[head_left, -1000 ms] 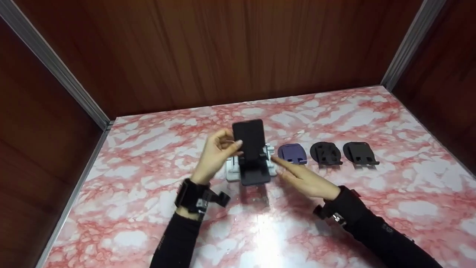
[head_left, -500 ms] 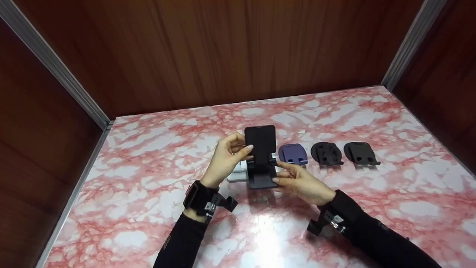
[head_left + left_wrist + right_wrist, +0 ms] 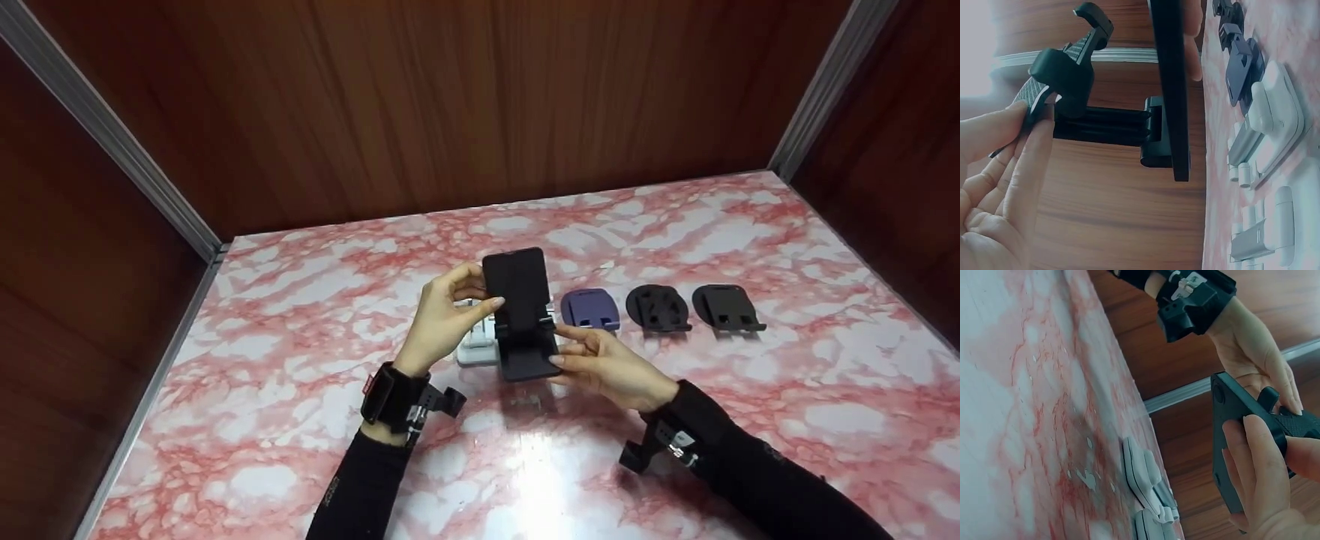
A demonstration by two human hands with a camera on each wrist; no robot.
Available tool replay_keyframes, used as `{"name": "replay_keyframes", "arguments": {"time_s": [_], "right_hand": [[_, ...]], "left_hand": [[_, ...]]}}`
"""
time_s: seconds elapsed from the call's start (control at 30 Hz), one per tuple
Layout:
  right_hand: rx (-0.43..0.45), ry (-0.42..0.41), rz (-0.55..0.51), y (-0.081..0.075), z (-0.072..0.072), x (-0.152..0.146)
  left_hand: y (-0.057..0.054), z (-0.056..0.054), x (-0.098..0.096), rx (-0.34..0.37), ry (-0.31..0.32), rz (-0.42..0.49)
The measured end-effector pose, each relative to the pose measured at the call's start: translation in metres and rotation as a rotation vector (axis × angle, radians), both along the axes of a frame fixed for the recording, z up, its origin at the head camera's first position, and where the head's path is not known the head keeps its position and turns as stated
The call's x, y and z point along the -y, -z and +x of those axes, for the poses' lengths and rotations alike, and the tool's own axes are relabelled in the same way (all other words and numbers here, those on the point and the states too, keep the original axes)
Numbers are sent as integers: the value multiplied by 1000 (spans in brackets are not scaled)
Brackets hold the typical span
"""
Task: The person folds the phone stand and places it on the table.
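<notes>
Both hands hold a black folding phone stand (image 3: 516, 281) above the table, opened out with its back plate raised and its flat base low. My left hand (image 3: 448, 319) pinches the left side of the back plate between thumb and fingers. At the base's right edge, my right hand (image 3: 611, 367) grips with its thumb on top and other fingers underneath. The left wrist view shows the hinged arm (image 3: 1109, 125) joining plate and base (image 3: 1169, 90). Round feet mark the underside (image 3: 1220, 394) in the right wrist view, where the right fingers (image 3: 1266, 461) press against it.
Behind the held stand lie white folded stands (image 3: 1286, 112), partly hidden in the head view. To their right, a purple stand (image 3: 591, 307), a black round one (image 3: 657, 306) and a dark grey one (image 3: 724, 306) form a row. Wooden panels (image 3: 480, 105) enclose the marbled table (image 3: 315, 420).
The right hand has come in and taken hold of the base. The stand has moved slightly right, then a little back left, with its back plate tilting between the hands.
</notes>
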State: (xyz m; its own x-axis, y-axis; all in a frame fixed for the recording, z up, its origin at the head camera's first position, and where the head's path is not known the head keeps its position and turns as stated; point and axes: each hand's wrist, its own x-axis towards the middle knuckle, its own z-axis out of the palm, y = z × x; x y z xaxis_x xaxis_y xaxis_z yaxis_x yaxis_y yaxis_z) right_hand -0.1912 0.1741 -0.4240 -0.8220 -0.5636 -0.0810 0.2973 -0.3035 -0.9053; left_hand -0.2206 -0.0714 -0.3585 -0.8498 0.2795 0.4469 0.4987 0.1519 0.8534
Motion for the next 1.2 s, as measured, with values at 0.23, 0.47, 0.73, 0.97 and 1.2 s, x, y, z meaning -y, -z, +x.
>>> {"name": "replay_keyframes", "arguments": {"time_s": [0.23, 0.47, 0.73, 0.97, 1.2], "right_hand": [[-45, 1, 48, -1, -1, -2], [-87, 6, 89, -3, -1, -3], [-150, 37, 203, -4, 0, -4], [-177, 42, 244, -5, 2, -1], [-179, 40, 229, -7, 4, -1]], "left_hand": [[-16, 15, -3, -20, -39, -34], [5, 0, -6, -79, -88, -38], [16, -5, -7, -170, -96, -38], [19, -6, -9, -288, -134, -75], [21, -5, -11, -366, -183, -117]]}}
